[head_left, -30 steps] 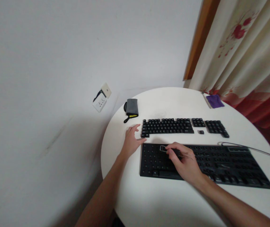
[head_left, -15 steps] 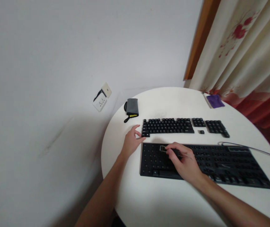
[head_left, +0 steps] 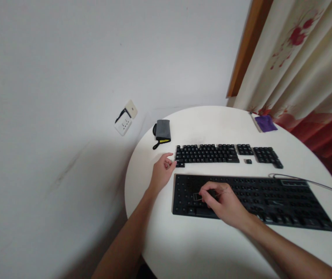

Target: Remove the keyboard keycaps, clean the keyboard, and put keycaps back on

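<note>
One keyboard [head_left: 261, 197] lies on the table [head_left: 180, 244], with three key blocks [head_left: 208, 154] and one lone key [head_left: 249, 161] on its far side. The right hand [head_left: 223, 199] pinches one wire tool [head_left: 197, 197] over the keyboard's left part; the left hand [head_left: 161, 172], empty and loosely curled, sits by the blocks' left end.

The keyboard [head_left: 273, 199] looks plastic, the wire tool [head_left: 194, 197] metal, the table [head_left: 183, 248] smooth, the curtain [head_left: 296, 77] cloth.

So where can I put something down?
Bare table: behind the keycaps, between grey pouch and purple cloth; in front of the keyboard, left side. Crowded: under the right hand, and the narrow strip between keycaps and keyboard.
</note>
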A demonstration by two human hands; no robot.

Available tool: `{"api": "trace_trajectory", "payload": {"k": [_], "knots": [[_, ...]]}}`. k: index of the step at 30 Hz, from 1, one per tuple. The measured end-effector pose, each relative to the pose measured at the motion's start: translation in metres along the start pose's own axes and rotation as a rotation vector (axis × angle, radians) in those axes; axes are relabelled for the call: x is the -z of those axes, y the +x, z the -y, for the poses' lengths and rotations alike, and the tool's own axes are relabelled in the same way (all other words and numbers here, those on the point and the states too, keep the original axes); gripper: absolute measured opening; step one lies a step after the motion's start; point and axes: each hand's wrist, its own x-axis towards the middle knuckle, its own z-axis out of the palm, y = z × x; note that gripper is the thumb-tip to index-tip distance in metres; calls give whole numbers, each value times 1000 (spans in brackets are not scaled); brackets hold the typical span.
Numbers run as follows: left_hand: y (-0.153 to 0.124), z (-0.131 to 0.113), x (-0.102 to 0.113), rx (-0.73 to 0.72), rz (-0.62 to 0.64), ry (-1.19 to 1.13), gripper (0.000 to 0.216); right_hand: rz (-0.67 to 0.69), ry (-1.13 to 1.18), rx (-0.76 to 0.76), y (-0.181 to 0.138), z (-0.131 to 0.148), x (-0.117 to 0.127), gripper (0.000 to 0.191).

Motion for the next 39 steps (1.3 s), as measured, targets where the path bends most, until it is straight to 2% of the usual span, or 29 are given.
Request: {"api": "trace_trajectory", "payload": {"k": [2, 4, 10, 15, 19, 24, 39], "knots": [[-1, -2, -1, -11, 13, -21, 28, 101, -20, 5, -4, 2, -3, 25], [-1, -3, -2, -15, 36, -44, 27, 144, -45, -3, -7, 1, -8, 27], [-2, -4, -5, -19, 99, -102, 26, 164, -73, -35, -13, -4, -17, 30], [-4, -2, -10, -18, 127, -147, 27, 187, -182, 79, -10, 3, -23, 28], [-5, -3, -9, -33, 95, -158, 27, 221, -354, 147, -7, 12, -34, 28], [-6, -5, -6, -47, -13, -163, 24, 249, -592, 200, -8, 15, -40, 31], [-5, -10, -1, -36, -140, -206, 18, 130, -128, -45, -12, -3, -32, 36]]}}
